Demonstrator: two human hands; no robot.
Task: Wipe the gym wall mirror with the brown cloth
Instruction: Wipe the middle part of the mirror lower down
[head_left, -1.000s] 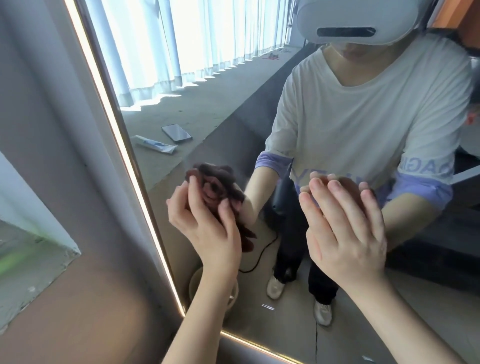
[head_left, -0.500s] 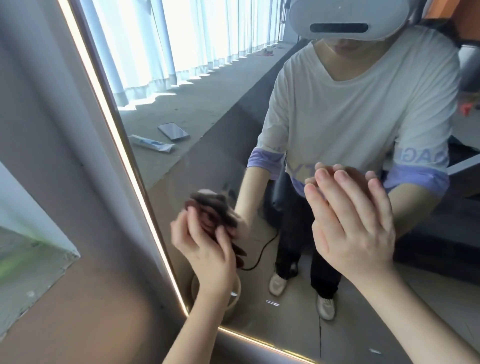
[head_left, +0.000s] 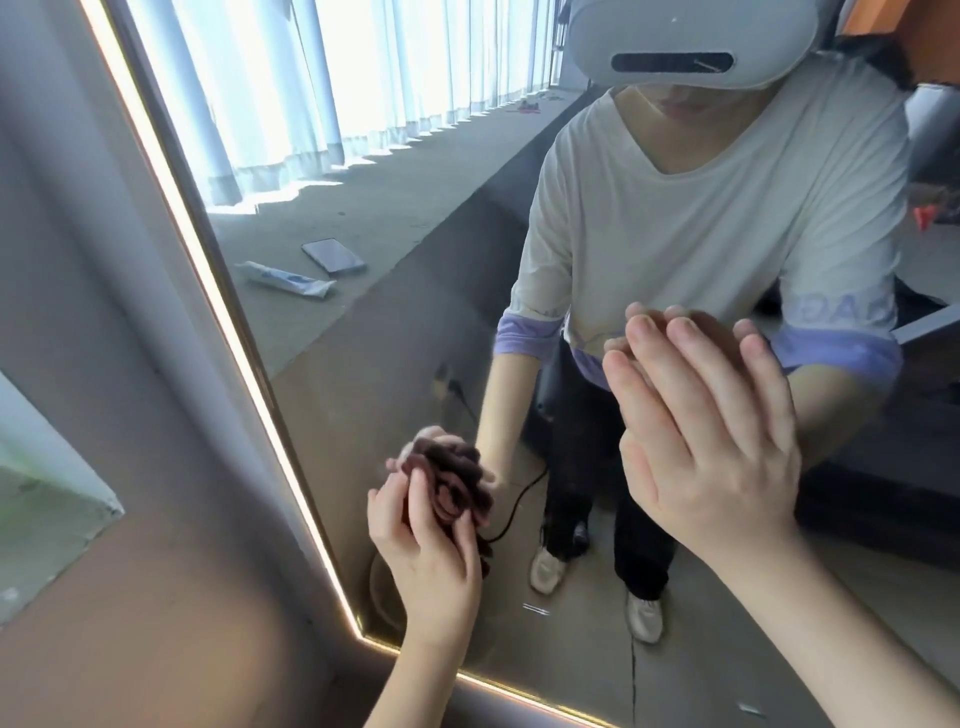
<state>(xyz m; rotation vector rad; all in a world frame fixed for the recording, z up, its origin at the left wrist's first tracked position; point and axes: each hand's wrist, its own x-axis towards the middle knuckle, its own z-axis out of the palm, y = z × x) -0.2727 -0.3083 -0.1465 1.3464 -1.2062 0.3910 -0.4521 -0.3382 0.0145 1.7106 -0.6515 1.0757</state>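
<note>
Fingers (head_left: 418, 514) of left hand (head_left: 431, 566) bunch brown cloth (head_left: 452, 480) against mirror (head_left: 395, 364).

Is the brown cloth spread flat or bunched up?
Bunched up: the brown cloth shows crumpled folds, wadded in the left hand, fingers curled round it, against the mirror.

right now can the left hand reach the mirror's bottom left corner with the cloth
Probably yes: the left hand grips the brown cloth against the mirror just above that corner, with only bare glass between.
</note>
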